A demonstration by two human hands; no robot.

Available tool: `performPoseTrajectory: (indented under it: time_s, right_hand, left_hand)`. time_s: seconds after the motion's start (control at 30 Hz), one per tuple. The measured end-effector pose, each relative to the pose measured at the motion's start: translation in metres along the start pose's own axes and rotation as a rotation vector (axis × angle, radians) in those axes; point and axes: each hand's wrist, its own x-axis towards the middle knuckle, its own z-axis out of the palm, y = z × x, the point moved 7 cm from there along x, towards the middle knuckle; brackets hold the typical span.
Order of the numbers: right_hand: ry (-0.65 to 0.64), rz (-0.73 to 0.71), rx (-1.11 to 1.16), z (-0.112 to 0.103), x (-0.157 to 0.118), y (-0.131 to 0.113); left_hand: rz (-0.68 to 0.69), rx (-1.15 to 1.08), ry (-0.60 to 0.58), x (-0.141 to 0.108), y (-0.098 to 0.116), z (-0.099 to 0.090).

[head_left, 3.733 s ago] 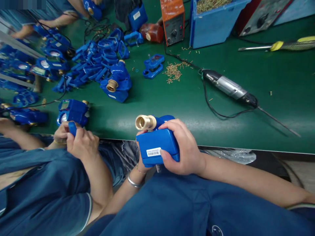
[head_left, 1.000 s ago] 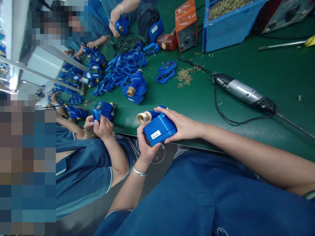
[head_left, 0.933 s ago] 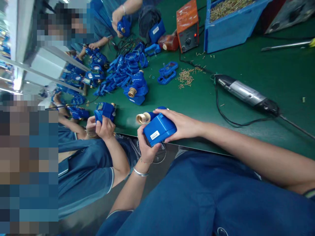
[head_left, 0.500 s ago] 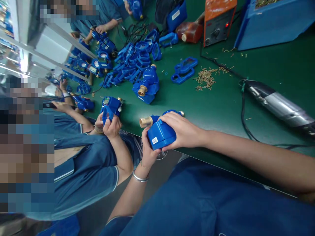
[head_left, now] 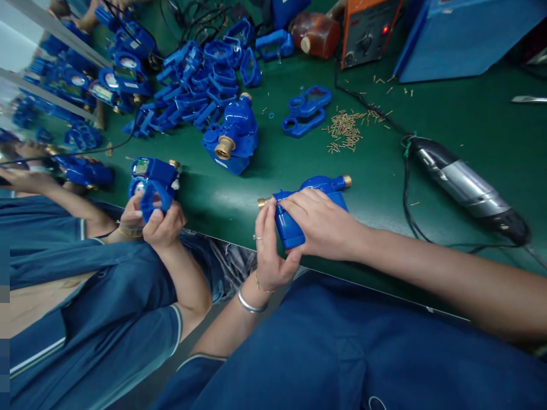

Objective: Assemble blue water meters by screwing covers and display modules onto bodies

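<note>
- Head view: the left hand (head_left: 270, 250) and the right hand (head_left: 321, 223) together hold a blue plastic water meter with brass threaded ends (head_left: 308, 200) at the near edge of the green-topped counter (head_left: 448, 122).
- The left hand's grip is closed round the near, boxy end of the meter, with the thumb under it and the fingers up along its left face.
- The right hand's grip is closed over the top of the meter, palm down, with the fingers spread across the blue housing.
- The meter lies tilted, its far brass end over the counter surface and its near end jutting past the edge towards the body.
- No label or writing on the held meter can be read at this moment; the hands cover most of the housing.
- Beyond the hands, another blue meter with a brass mouth (head_left: 232, 136) sits alone, with bare green mat between it and the held one.
- A blue plastic cover frame (head_left: 305, 104) lies farther off, next to a scatter of small brass screws (head_left: 344, 128).
- To the right, a silver and black electric screwdriver (head_left: 465, 188) lies near the right forearm, its black cable curving towards the counter edge.
- An orange control box (head_left: 368, 29) stands at the back; the marks on its face are too small to read.
- At the left, a co-worker's hands (head_left: 149, 219) hold a further blue meter (head_left: 152, 181) by the same edge.
- The widest open mat is at the far right.
</note>
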Motion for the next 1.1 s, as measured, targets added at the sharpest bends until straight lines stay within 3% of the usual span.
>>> performPoseTrajectory:
  time_s: [0.13,0.27,0.43,0.53,0.87,1.1]
  right_hand:
    - [-0.043,-0.024,-0.015,-0.003,-0.005,0.002]
    - [-0.048,-0.046,-0.056,-0.015,-0.022,0.024]
    - [-0.047,-0.075,0.059,-0.017,-0.028,0.050]
    - [-0.007,-0.093,0.111,-0.014,-0.026,0.054]
    - [0.097,-0.084,0.183,-0.014,-0.029,0.055]
    - [0.099,-0.028,0.228,-0.014,-0.030,0.058]
  left_hand:
    - [-0.096,0.027,0.177,0.014,0.001,0.009]
    - [-0.059,0.049,0.185,0.018,0.007,0.015]
    - [-0.066,0.073,0.198,0.020,0.005,0.014]
    - [-0.055,0.110,0.128,0.021,0.004,0.019]
    - [0.046,0.263,-0.288,0.032,0.004,0.024]
    - [0.049,0.245,-0.340,0.033,0.002,0.026]
